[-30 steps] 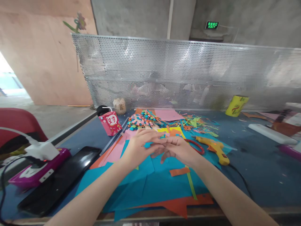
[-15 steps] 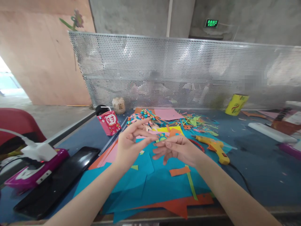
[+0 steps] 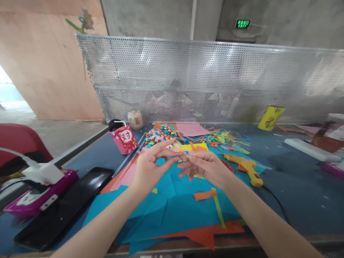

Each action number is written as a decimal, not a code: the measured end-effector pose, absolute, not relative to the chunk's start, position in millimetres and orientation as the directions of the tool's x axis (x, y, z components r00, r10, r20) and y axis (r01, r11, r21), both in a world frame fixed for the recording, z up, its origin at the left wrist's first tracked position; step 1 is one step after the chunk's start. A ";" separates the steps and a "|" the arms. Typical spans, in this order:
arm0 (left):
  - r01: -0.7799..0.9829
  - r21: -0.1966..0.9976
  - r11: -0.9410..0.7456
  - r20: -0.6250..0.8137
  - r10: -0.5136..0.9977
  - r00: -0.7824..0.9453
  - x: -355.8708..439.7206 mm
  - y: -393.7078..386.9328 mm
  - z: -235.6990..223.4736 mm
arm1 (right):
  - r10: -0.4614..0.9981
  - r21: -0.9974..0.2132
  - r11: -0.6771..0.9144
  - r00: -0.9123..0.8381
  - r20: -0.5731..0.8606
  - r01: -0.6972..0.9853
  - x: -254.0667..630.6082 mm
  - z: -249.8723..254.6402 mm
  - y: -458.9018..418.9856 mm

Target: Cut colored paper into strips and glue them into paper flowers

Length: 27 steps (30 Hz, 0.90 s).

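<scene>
My left hand (image 3: 149, 168) and my right hand (image 3: 206, 166) are raised just above blue paper sheets (image 3: 172, 209), and their fingertips meet at the middle. The right thumb and forefinger are pinched together. My left thumb and middle finger close in on the same spot while the forefinger points up and away. Whatever is pinched there is too small to make out. An orange paper strip (image 3: 205, 195) and a green strip (image 3: 219, 211) lie on the blue paper below my right wrist.
A yellow glue gun (image 3: 245, 168) and red scissors (image 3: 228, 165) lie right of my hands. Behind them is a heap of coloured paper scraps (image 3: 163, 136). A pink carton (image 3: 125, 139), a black tablet (image 3: 64, 208) and a purple device (image 3: 34, 195) are left. A perforated metal screen (image 3: 215, 79) closes the back.
My hands were pressed together low over the paper, came apart as they rose, and now touch again at the fingertips, a little higher.
</scene>
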State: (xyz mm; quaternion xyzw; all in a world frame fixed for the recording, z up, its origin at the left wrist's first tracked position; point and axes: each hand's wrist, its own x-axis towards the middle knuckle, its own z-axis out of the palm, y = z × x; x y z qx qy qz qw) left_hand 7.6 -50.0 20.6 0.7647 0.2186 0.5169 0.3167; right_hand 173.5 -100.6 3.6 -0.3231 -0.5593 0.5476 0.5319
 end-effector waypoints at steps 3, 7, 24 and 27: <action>0.162 0.612 -0.775 0.695 0.623 0.359 7.1 -48.2 17.3 | 0.955 -0.963 0.250 -0.138 0.262 -0.102 172.2 4.0 -100.1; 0.219 0.617 -0.756 0.654 0.648 0.391 7.5 -46.5 13.4 | 0.962 -0.965 0.261 -0.083 0.259 0.013 171.2 5.9 -100.5; 0.043 0.811 -0.583 0.559 0.796 0.233 6.1 -45.2 23.6 | 0.976 -0.977 0.212 -0.059 0.210 0.037 169.2 6.2 -103.0; -0.082 0.855 -0.511 0.516 0.830 0.213 4.1 -40.6 26.4 | 0.981 -0.981 0.193 -0.014 0.194 -0.019 170.9 5.5 -101.1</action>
